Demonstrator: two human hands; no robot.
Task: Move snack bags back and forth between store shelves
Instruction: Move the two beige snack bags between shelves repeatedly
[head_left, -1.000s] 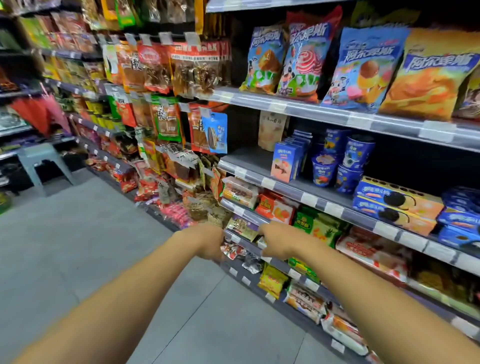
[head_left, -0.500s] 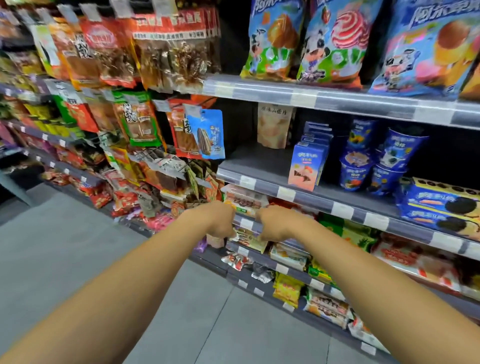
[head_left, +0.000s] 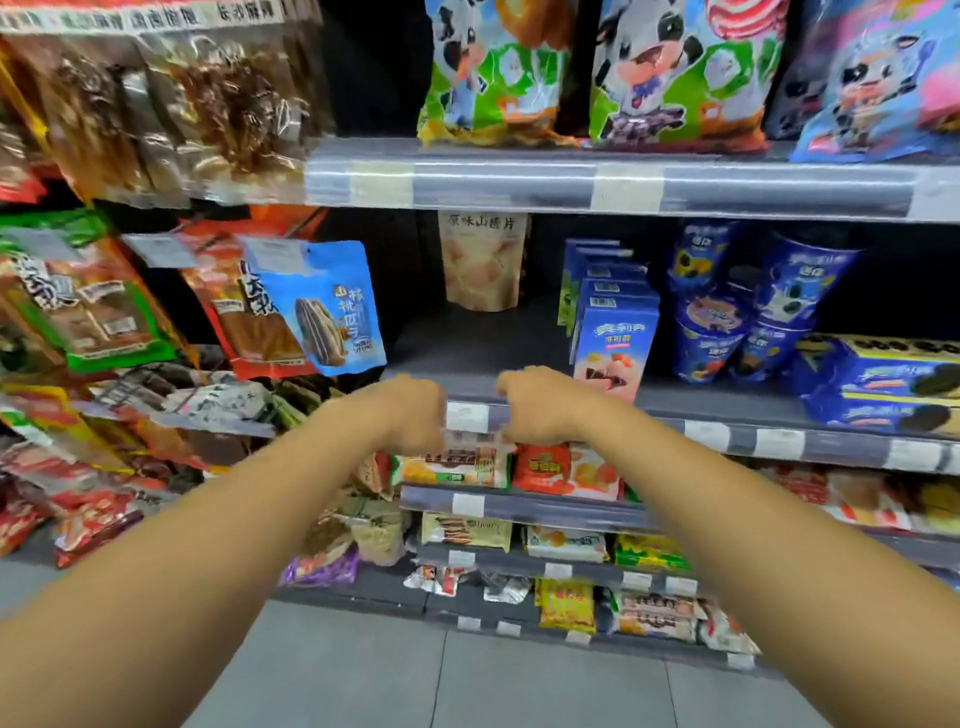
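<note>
Hands: left hand (head_left: 415, 415) and right hand (head_left: 540, 405) side by side, slightly apart, fingers curled under, grip impossible to tell | both were at middle shelf's (head_left: 467, 343) front edge | blue seed bag (head_left: 327, 306) hung left | beige snack bag (head_left: 483, 260) stood behind at shelf's back | cookie box (head_left: 613, 343) just right
</note>
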